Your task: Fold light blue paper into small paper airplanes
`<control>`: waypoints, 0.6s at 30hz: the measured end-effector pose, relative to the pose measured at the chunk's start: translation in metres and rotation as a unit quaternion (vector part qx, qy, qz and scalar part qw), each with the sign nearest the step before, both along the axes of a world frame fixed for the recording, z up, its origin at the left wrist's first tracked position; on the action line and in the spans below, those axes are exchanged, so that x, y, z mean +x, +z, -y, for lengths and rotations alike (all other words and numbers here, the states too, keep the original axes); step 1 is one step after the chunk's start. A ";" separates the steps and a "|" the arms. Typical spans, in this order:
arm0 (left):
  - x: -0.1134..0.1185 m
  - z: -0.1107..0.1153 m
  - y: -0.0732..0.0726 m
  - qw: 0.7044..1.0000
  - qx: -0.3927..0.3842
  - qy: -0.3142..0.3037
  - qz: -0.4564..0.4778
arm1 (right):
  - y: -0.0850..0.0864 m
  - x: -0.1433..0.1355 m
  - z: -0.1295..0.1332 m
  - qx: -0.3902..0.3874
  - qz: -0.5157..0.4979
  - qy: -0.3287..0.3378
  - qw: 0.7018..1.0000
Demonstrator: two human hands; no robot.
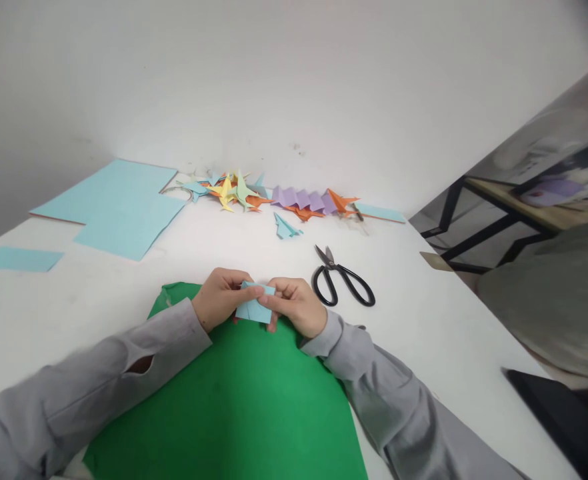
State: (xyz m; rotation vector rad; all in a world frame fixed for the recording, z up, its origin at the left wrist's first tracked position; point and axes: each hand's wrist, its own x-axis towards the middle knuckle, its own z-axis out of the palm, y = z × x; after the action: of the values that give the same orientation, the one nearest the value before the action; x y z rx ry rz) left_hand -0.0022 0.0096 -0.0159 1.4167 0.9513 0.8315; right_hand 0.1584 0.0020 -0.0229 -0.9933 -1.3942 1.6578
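Observation:
Between my two hands is a small light-blue piece of folded paper [255, 311], with crease lines showing on its face. My left hand [220, 293] pinches its left and upper part, the thumb lying across the front. My right hand [297, 303] grips the upper right side, its thumb close to the left thumb and its other fingers partly behind the paper. Both hands are above the far edge of a green sheet [254, 400] on the white table. Black-handled scissors [337, 270] lie just beyond my right hand, blades slightly apart.
Light-blue paper sheets [124, 207] and a smaller blue piece [21, 259] lie at the left. Along the wall sit several folded paper figures [229, 190] and a purple pleated strip [304, 199]. A blue paper plane [287, 228] is nearer. A black flat object [554, 407] is at the right edge.

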 end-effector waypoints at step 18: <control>0.004 0.002 0.002 0.997 -0.050 0.035 0.049 | -0.004 -0.001 -0.002 -0.060 -0.061 0.000 0.996</control>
State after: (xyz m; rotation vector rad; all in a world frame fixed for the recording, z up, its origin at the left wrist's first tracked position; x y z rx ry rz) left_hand 0.0018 0.0077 -0.0142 1.2505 0.9584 0.8851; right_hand 0.1576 0.0040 -0.0265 -0.9406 -1.2263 1.7893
